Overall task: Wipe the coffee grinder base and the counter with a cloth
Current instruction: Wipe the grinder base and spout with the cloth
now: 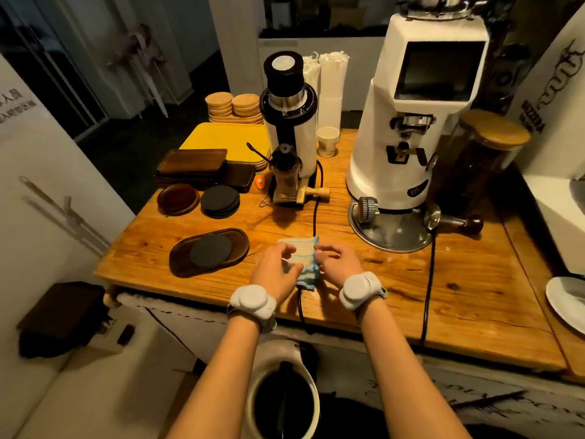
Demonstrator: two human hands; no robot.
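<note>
A soft, pale cloth [300,256] with blue stripes lies bunched on the grainy wooden counter [364,299], near its front edge. The left hand [274,269] curls over the cloth's left side and the right hand [338,260] pinches its right edge, so both grip it. Far-right of the cloth stands the tall white coffee grinder [411,137] on its round, shiny metal base [392,231]. A black cable [315,213] passes under the cloth, partly hidden. The grinder's top and a white plate [566,299] at right are cut off. An oval dark tray [179,263] sits left of the hands. To their right, bare wood stretches to a second cable [428,280].
</note>
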